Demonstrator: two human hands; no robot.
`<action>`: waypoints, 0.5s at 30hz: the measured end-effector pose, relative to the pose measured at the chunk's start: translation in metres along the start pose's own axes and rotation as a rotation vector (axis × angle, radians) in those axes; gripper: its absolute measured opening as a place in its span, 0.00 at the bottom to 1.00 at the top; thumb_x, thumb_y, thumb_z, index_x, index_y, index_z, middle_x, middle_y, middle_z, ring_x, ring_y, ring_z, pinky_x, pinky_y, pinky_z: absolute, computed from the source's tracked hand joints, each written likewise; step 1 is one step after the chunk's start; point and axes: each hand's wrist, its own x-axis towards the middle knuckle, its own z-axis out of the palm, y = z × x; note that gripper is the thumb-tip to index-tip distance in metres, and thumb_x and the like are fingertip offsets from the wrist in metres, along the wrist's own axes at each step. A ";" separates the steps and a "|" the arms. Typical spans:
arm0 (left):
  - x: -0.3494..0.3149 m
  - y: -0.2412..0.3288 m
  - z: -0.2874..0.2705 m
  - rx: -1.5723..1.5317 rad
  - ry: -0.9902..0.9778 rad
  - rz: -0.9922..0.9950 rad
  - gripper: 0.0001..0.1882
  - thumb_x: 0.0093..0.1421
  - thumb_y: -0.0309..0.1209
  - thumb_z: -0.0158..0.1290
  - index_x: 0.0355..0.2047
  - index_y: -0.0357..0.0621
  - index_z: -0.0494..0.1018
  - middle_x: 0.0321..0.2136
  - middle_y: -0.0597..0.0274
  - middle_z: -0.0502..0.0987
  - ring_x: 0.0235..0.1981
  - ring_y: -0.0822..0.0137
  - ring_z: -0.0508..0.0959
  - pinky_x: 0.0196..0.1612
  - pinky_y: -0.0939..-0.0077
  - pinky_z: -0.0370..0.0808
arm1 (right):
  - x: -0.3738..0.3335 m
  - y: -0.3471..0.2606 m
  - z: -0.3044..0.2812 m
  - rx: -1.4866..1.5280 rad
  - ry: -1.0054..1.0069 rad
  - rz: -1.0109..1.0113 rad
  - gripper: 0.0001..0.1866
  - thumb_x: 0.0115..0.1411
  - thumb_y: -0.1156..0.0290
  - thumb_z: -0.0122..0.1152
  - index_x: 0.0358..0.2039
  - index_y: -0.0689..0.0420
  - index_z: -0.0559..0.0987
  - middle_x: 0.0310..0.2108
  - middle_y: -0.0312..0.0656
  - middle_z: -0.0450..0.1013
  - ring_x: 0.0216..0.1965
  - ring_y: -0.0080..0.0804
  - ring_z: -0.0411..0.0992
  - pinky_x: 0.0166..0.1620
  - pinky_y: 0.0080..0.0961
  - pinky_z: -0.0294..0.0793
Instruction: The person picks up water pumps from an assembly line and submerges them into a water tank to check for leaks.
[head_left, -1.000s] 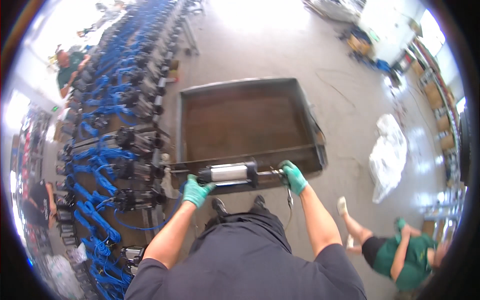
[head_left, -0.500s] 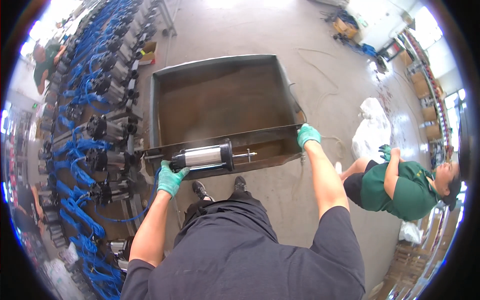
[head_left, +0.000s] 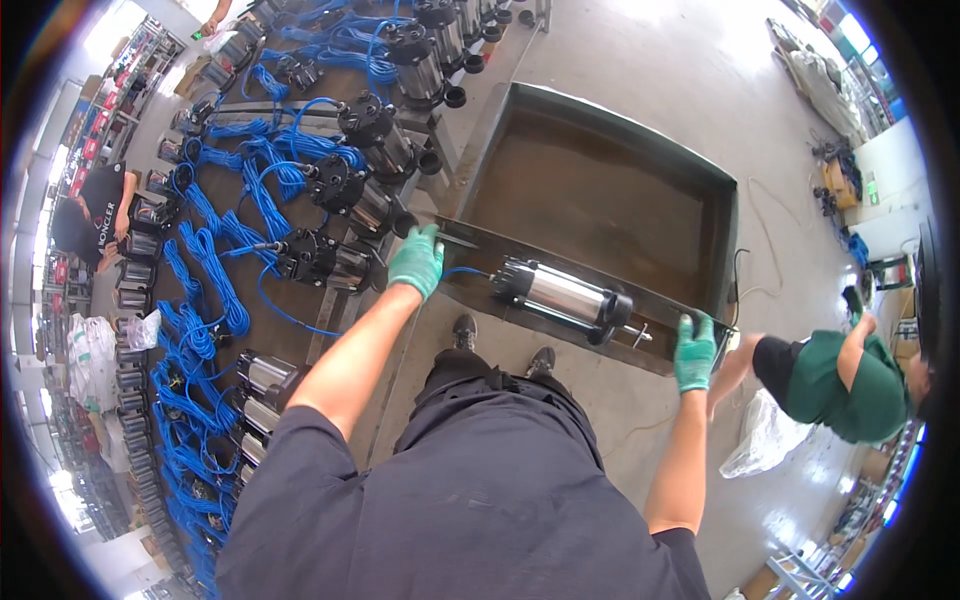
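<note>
A silver cylindrical pump (head_left: 565,295) with black ends lies on its side across the narrow near section of a metal water tank (head_left: 625,120). A thin rod with a crosspiece (head_left: 637,333) sticks out of its right end. From its left end a blue cable runs toward my left hand (head_left: 417,263). That green-gloved hand is at the tank's left corner, beside the rack, its fingers stretched forward; whether it touches the rim cannot be made out. My right hand (head_left: 695,350), also green-gloved, is at the tank's near right edge, just past the rod, thumb and fingers apart.
On the left, a rack carries several similar pumps (head_left: 345,185) with coiled blue cables (head_left: 210,265). A co-worker in green (head_left: 845,385) stands at the right beside a white plastic sheet (head_left: 765,435). Another person (head_left: 95,215) is beyond the rack. A hose (head_left: 775,240) lies on the floor.
My view has turned left. My left hand has come off the pump's black end to the tank's left corner. My right hand has moved off the tank's corner, nearer the rod.
</note>
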 end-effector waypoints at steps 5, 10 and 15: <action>0.041 -0.020 -0.017 0.354 -0.338 0.251 0.15 0.67 0.32 0.46 0.52 0.44 0.72 0.44 0.46 0.79 0.42 0.46 0.82 0.42 0.53 0.80 | -0.023 -0.116 0.063 0.083 -0.024 -0.243 0.14 0.67 0.64 0.60 0.47 0.61 0.79 0.41 0.53 0.79 0.42 0.49 0.78 0.47 0.38 0.76; 0.054 -0.026 -0.017 0.342 -0.325 0.411 0.13 0.67 0.30 0.47 0.49 0.45 0.72 0.41 0.48 0.80 0.39 0.46 0.83 0.39 0.52 0.79 | -0.024 -0.127 0.099 -0.243 0.063 -0.417 0.08 0.62 0.70 0.61 0.40 0.58 0.81 0.36 0.48 0.79 0.39 0.48 0.76 0.45 0.41 0.76; 0.032 -0.027 -0.039 -0.093 -0.411 0.374 0.14 0.68 0.33 0.51 0.51 0.44 0.72 0.38 0.44 0.81 0.40 0.42 0.81 0.42 0.53 0.77 | -0.026 -0.130 0.099 -0.226 0.102 -0.405 0.07 0.61 0.70 0.61 0.38 0.56 0.82 0.34 0.45 0.79 0.37 0.46 0.76 0.43 0.40 0.76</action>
